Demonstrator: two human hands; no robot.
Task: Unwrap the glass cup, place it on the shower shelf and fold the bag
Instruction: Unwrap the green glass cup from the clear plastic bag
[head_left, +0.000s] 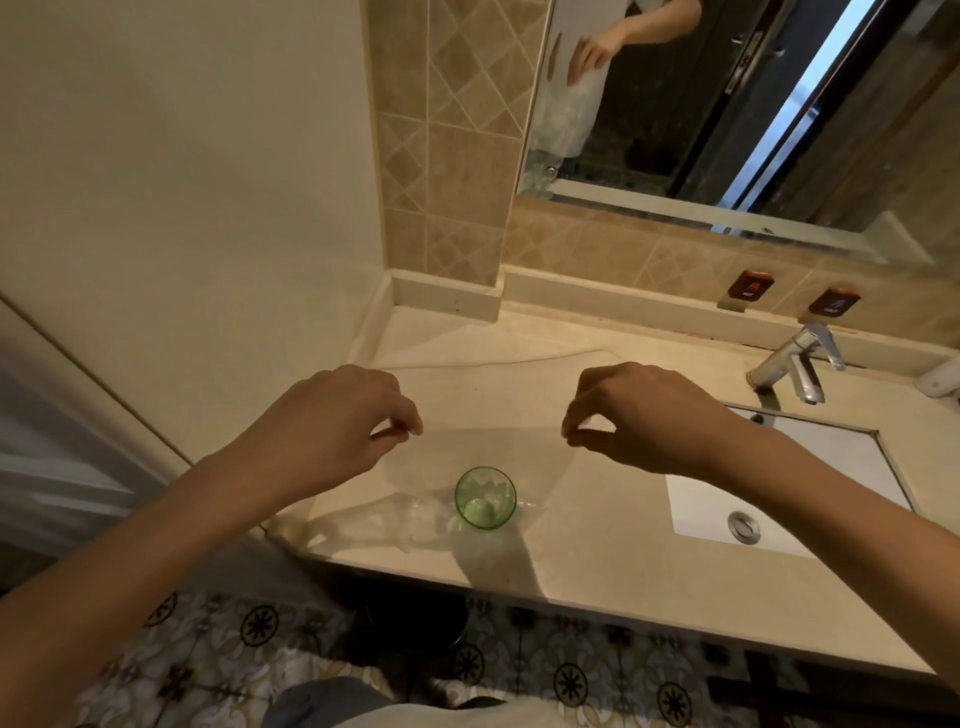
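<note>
Here the left hand pinches one top corner of the clear bag, and the right hand pinches the other, so the thin film hangs stretched between them above the counter. The green cup stands upright on the counter near its front edge, seemingly free of the bag. The sink lies at the right; probably the bag is spread for folding, while the cup waits for the shelf.
</note>
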